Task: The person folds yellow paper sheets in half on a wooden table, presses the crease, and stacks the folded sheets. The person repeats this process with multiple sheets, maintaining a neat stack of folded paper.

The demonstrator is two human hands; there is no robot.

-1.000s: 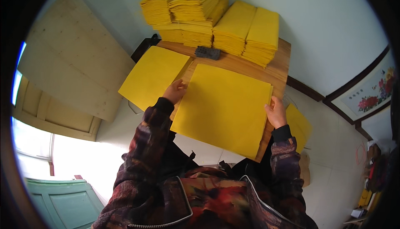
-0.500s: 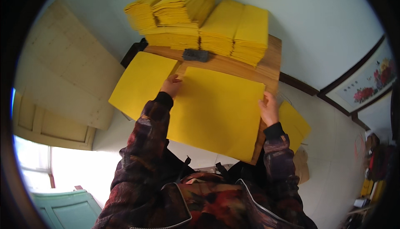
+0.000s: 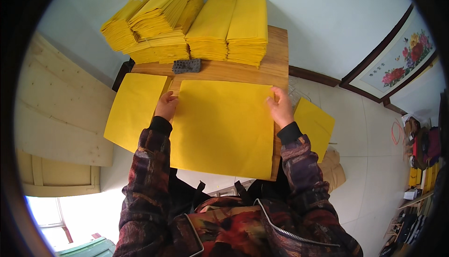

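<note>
A large squared pile of yellow paper [image 3: 222, 126] lies flat in front of me, its near edge towards my lap. My left hand [image 3: 166, 106] is at the pile's upper left edge, fingers bent and closed against it. At the upper right corner, my right hand [image 3: 281, 109] curls its thumb and fingers about the edge. Left of the pile rests another stack of yellow paper [image 3: 135, 110], partly behind my left wrist. More yellow paper [image 3: 314, 125] shows beyond my right wrist. How many sheets either hand grips is hidden.
Tied bundles of folded yellow paper [image 3: 163, 4] and thicker stacks [image 3: 248, 23] stand at the back of the wooden table [image 3: 278, 51]. A dark grey bumpy block [image 3: 187, 66] sits before them. Wooden boards [image 3: 61, 103] lean at left; a framed flower picture [image 3: 397, 63] is at right.
My view has turned, so the table and bundles sit further left and straighter. Both hands stay at the pile's two side edges.
</note>
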